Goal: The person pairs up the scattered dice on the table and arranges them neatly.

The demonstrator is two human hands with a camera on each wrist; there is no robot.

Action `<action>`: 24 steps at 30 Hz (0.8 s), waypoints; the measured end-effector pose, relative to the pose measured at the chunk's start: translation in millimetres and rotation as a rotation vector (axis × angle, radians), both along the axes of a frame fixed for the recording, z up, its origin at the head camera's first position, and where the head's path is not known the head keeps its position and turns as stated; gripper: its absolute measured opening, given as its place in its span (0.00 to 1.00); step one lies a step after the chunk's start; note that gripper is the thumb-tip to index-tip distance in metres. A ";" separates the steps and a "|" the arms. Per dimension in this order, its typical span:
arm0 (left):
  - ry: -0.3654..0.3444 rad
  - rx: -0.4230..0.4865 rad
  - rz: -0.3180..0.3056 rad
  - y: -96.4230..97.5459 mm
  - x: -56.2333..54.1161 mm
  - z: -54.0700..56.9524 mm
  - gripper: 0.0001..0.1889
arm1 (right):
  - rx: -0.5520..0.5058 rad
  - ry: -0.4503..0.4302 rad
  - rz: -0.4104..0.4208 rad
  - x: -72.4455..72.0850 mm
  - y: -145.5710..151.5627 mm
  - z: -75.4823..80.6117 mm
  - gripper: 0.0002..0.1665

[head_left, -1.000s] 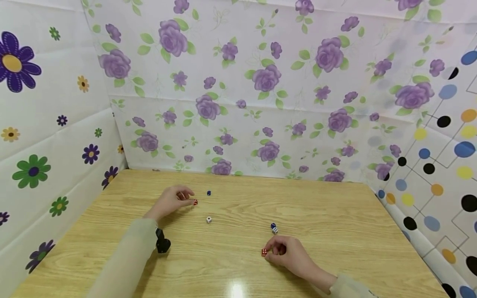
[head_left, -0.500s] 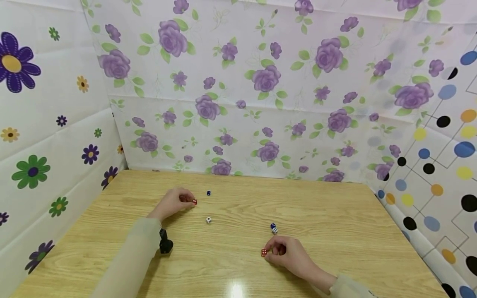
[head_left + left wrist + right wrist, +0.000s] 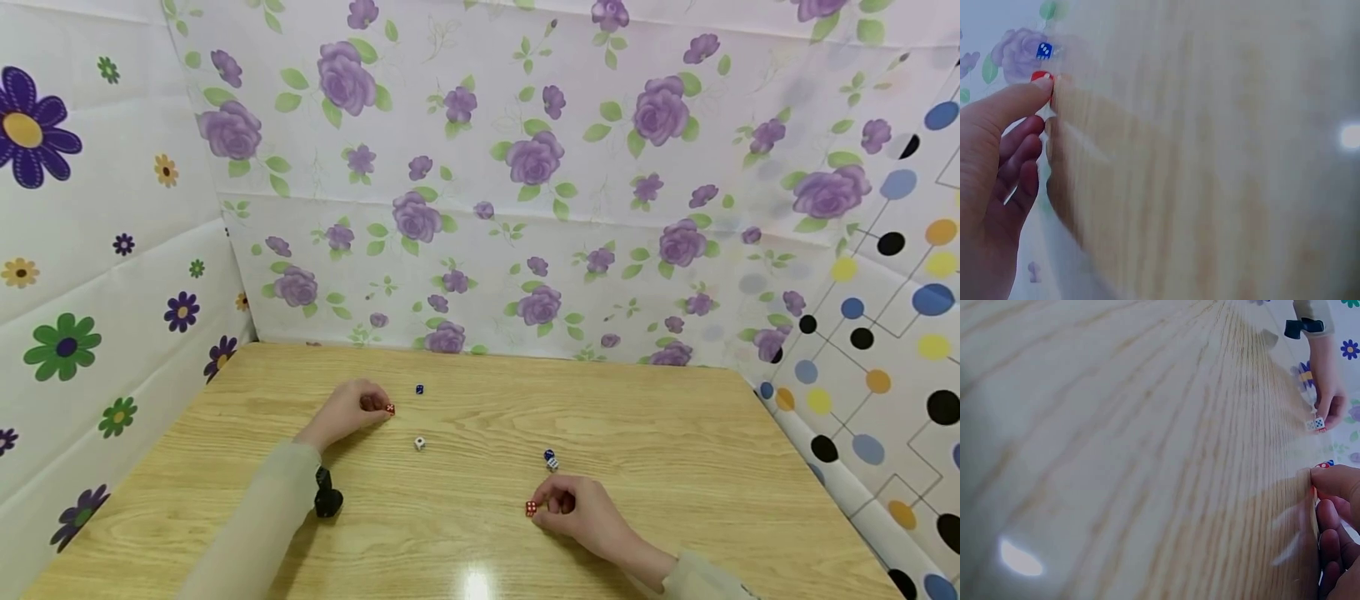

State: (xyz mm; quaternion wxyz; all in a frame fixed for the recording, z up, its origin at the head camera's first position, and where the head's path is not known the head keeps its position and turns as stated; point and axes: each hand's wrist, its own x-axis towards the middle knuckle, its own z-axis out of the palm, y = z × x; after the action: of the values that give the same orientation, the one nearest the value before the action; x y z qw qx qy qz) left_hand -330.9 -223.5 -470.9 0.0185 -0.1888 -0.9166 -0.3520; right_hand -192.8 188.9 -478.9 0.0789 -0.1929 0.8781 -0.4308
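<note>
Our left hand and right hand pinch the left-of-centre red die and lower-centre red die, probably for their smallness.

The left die is a small red cube, its white pips blurred into a cross, pinched at the left hand's three o'clock side. The right die, also red, shows four white pips and sits pinched at the right hand's nine o'clock. From it, the left die lies toward ten o'clock, well apart.
</note>
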 end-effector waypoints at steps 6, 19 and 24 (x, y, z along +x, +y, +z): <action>0.022 -0.007 0.017 1.0 8.0 1.6 0.02 | -0.005 -0.003 0.005 0.2 0.2 1.0 0.05; 0.003 -0.029 -0.003 1.6 41.3 7.5 0.02 | -0.007 0.009 0.001 0.6 -0.2 0.9 0.05; 0.008 -0.040 -0.037 9.1 56.3 8.9 0.02 | -0.009 -0.001 0.003 1.2 -0.4 1.1 0.06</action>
State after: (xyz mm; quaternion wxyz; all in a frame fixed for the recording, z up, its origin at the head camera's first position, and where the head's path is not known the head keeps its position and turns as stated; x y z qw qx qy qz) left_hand -274.6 -214.4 -462.0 0.0120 -0.2077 -0.9197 -0.3331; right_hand -191.6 188.5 -477.8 0.0792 -0.1943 0.8758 -0.4346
